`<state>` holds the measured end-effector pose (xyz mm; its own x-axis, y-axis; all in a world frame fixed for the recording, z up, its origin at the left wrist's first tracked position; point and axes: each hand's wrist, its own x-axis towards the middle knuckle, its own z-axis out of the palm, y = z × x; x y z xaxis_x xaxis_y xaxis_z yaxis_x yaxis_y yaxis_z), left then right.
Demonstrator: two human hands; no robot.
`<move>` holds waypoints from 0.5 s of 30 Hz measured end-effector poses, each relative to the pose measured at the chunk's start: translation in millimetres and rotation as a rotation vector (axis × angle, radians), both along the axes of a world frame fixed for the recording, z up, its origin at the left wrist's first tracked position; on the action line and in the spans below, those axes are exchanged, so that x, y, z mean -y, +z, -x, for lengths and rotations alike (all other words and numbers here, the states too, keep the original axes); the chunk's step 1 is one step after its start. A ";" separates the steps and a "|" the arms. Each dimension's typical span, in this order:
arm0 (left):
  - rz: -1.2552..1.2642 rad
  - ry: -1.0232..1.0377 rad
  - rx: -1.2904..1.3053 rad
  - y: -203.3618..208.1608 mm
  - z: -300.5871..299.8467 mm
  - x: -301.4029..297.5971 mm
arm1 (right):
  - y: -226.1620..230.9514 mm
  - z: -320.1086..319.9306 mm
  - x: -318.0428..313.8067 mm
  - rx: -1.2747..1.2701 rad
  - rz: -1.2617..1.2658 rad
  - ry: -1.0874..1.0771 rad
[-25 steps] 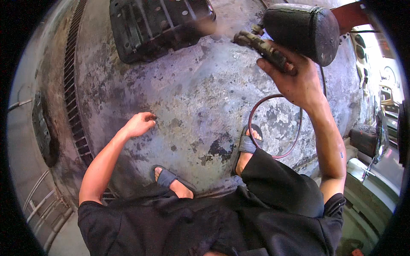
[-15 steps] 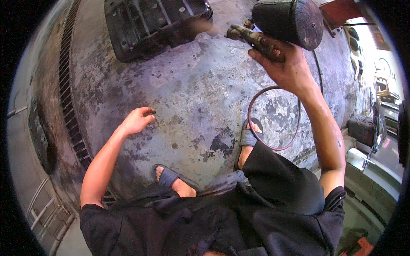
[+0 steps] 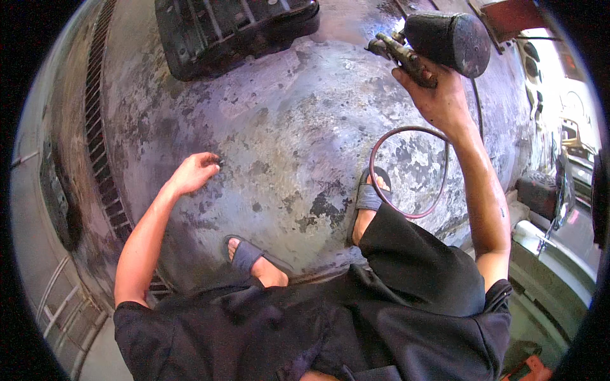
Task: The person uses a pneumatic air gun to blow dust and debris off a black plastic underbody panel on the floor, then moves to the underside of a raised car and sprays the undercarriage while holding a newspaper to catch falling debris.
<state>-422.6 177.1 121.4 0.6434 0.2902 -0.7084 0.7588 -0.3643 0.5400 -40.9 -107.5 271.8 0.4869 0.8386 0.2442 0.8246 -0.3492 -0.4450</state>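
My right hand (image 3: pixel 440 101) is wrapped round a spray gun (image 3: pixel 410 58), its nozzle pointing to the left. A large dark cup (image 3: pixel 448 41) is fixed to the gun, and a thin reddish hose (image 3: pixel 373 162) loops below my wrist. To the gun's left, at the top of the view, lies a black ribbed, box-like part (image 3: pixel 238 32) on the stained concrete floor (image 3: pixel 286 146). My left hand (image 3: pixel 196 173) hangs over the floor at left, holding nothing visible. Its fingers are loosely bent, with dark tips and a gap between thumb and forefinger.
A long slotted drain grate (image 3: pixel 95 133) runs down the left side. My sandalled feet (image 3: pixel 251 257) stand on the floor below. Several vehicle parts lie at right, near a dark block (image 3: pixel 537 193), and a red metal piece (image 3: pixel 515 16) is at upper right.
My right hand has shifted right with the spray gun, away from the black part. The brownish mist before the nozzle no longer shows. My left hand has moved slightly left and up.
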 end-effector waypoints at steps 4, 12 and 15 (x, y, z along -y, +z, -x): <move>-0.017 -0.008 -0.001 1.3 3.8 -6.6 | 3.2 21.3 -9.8 -0.152 0.064 -0.011; -0.011 0.044 -0.005 3.4 13.8 -10.3 | 1.6 47.8 -22.7 -0.220 0.007 0.094; 0.019 0.079 -0.003 13.5 16.5 -13.5 | -4.0 45.2 -26.0 -0.127 0.020 0.125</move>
